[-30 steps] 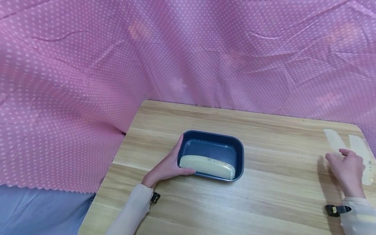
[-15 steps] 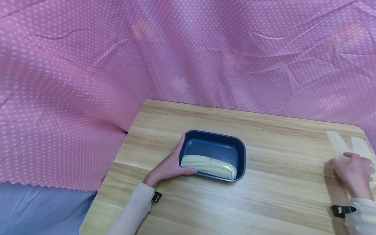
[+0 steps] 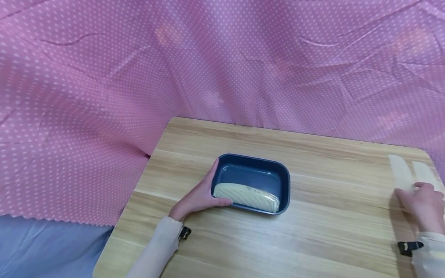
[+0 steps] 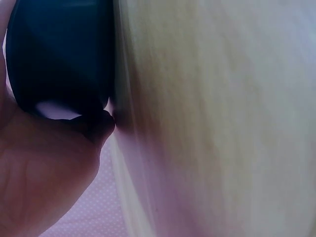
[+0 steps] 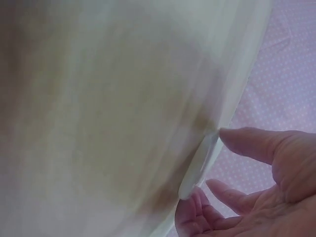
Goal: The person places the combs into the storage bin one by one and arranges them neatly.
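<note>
My left hand (image 3: 194, 197) grips the near left corner of a dark blue rectangular tray (image 3: 250, 172), thumb along the front rim and fingers along the left side. Inside, a stack of pale cream combs (image 3: 246, 196) leans along the near wall, teeth toward me. At the far right, my right hand (image 3: 423, 204) spans two more pale combs, a left one (image 3: 399, 172) and a right one (image 3: 425, 173), and covers their near ends. The right wrist view shows a comb edge (image 5: 198, 168) between thumb and fingertips, low over the table.
The wooden table (image 3: 333, 227) has rounded corners, and its right edge runs close by the right hand. Pink dotted cloth (image 3: 222, 61) hangs behind and left of it. Grey-blue fabric (image 3: 45, 247) shows at lower left.
My right hand has moved slightly right, and its fingers have closed about the two combs. The gap between those combs has narrowed. The left hand and tray stay in place.
</note>
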Tool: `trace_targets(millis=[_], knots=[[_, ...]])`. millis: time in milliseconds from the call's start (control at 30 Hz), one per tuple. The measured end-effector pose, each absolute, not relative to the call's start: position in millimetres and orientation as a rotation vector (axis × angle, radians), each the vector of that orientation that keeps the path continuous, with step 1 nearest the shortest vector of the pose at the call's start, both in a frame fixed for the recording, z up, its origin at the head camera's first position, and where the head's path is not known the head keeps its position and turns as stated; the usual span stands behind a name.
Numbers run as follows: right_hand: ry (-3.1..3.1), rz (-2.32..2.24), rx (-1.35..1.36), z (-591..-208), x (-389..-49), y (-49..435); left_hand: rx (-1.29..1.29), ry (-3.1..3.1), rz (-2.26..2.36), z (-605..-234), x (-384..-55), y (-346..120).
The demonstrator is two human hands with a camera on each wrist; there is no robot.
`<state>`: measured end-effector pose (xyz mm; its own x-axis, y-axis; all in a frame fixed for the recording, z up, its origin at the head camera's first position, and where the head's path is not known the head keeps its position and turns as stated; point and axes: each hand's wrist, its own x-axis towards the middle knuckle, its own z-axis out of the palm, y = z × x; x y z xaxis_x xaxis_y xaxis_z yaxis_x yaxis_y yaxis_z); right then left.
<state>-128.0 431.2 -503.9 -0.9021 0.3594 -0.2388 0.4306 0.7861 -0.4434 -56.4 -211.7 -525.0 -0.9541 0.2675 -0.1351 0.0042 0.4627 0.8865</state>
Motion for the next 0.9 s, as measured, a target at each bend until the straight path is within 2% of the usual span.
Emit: trace_targets(millis=[533,900], knots=[[2.759,-0.786,0.636,-503.1,-128.1,426.6,0.255,2.449,1.510,-523.2,-55.4,-212.3],[2.849,-0.901,0.425,-508.9,-121.4,427.4,0.273,2.453,1.508,-526.7,-56.5,-209.5]])
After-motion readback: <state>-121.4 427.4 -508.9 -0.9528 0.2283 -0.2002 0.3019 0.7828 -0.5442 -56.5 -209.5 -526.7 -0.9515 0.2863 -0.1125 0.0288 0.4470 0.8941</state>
